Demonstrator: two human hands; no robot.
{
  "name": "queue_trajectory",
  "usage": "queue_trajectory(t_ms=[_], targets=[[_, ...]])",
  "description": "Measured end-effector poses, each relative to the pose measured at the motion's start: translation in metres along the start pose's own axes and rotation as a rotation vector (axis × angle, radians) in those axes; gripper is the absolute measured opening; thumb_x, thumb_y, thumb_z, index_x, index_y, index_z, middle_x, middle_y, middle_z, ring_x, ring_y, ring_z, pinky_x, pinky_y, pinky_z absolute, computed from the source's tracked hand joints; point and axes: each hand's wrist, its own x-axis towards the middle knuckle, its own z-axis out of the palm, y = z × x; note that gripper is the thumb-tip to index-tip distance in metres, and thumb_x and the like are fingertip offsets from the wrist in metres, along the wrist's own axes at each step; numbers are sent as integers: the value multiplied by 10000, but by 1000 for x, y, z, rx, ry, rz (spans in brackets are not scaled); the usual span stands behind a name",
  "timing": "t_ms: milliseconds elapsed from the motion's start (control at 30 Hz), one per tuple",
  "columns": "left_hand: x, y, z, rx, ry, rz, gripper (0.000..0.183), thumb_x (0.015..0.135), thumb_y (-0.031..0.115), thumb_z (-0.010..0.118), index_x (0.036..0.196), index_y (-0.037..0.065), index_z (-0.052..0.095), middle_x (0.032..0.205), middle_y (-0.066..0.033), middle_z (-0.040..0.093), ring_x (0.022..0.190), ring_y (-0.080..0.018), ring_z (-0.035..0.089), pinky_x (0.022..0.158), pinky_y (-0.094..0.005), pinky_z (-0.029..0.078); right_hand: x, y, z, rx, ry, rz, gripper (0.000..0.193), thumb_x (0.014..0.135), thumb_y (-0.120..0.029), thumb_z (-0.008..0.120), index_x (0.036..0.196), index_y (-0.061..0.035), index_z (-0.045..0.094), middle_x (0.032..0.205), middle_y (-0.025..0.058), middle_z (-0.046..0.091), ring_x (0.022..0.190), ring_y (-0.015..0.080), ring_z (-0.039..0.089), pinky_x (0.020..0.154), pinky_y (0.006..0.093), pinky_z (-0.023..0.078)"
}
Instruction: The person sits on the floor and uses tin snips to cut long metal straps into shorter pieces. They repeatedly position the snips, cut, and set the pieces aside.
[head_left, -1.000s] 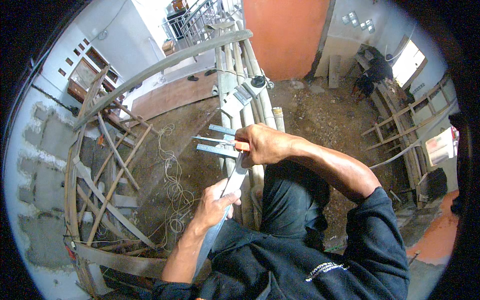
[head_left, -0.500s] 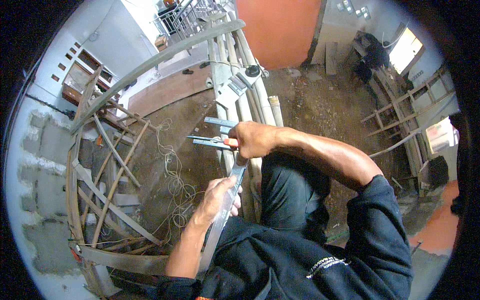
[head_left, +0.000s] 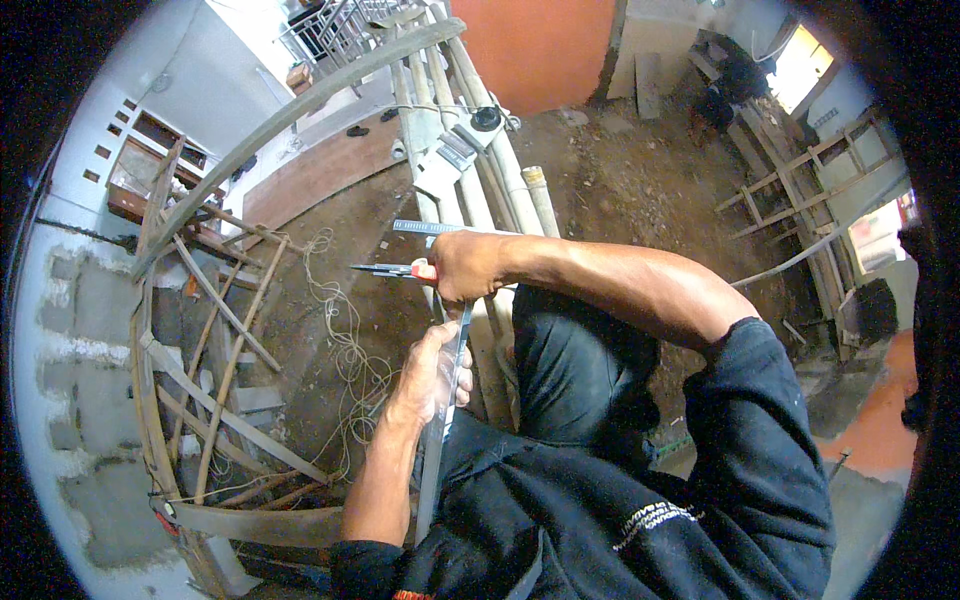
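My left hand (head_left: pixel 430 375) is wrapped round a long thin metal profile (head_left: pixel 432 480), which runs from my lap up toward my right hand. My right hand (head_left: pixel 470 265) is closed on a pair of snips with a red handle (head_left: pixel 427 271); their dark, narrow blades point left. Just above the blades, a perforated metal end (head_left: pixel 415 227) sticks out to the left from under my right hand. Whether it is part of the same profile is hidden by my fingers. Both hands are close together in front of my body, above light-coloured poles (head_left: pixel 480 200).
A power tool (head_left: pixel 455 150) with a pale base rests on the poles ahead. Tangled cord (head_left: pixel 350 360) lies on the dirt floor at left, beside a wooden frame (head_left: pixel 240 350). A long curved board (head_left: pixel 300 120) crosses the far left. Timber lattice (head_left: pixel 810 170) leans at right.
The profile has turned to a steeper, more edge-on angle, with both hands still on it or close by. The snips have tilted, and a lower perforated strip beside them no longer shows. The whole view has shifted slightly.
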Motion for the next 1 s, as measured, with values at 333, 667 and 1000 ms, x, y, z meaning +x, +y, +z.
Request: queue_trajectory(t_ms=[333,667,1000], targets=[[4,-1,2,70,53,11,459,869,560,608,894,104,558,701,-25,544,514,-143,532,420,-306,428,8,2,1,0,3,29,261,664,-142,764,851,28,699,814,217,699,775,331,696,684,443,532],[3,0,8,3,65,87,435,900,456,621,833,29,577,670,-57,558,502,-166,563,408,-306,454,3,1,0,-59,24,-18,232,685,-141,744,841,17,677,778,200,684,785,313,690,699,426,530],[3,-3,11,35,91,131,452,906,450,605,798,12,587,635,-66,560,490,-172,574,405,-306,470,9,7,5,-92,21,-22,230,686,-147,750,846,3,682,795,199,693,816,338,690,725,445,526]])
